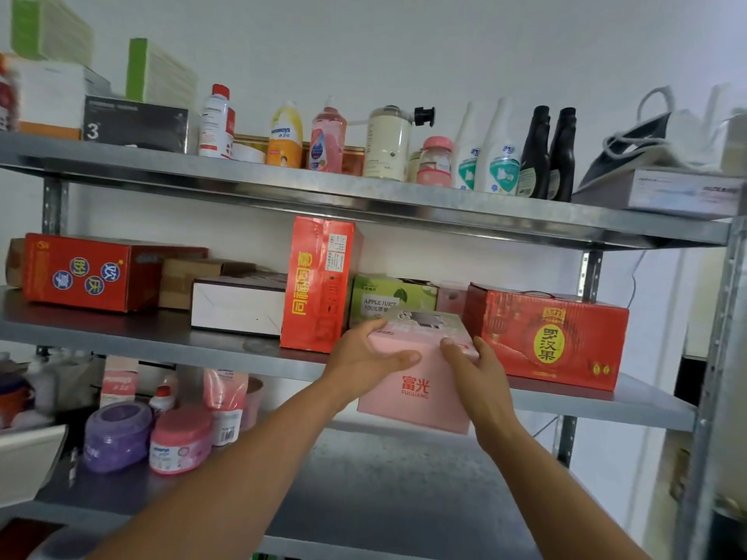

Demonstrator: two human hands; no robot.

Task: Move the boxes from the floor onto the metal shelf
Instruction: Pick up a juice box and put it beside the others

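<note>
Head view: placing step under way

Centre frame, left hand (364, 362) and right hand (473, 371) clasp the pink square cardboard box (416, 388), fingers curled round its sides, just in front of the grey metal shelf (161, 331). Next, likely: slide it between tall red carton (319, 284) and wide red box (545, 337).

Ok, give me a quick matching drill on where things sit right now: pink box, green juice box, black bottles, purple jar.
Things:
1 pink box
2 green juice box
3 black bottles
4 purple jar

Places:
A top shelf
B lower shelf, left side
C middle shelf, behind the pink box
D held by the left hand and right hand

Pairs: 1-D, 2-C, 3-A, 4-B
</note>
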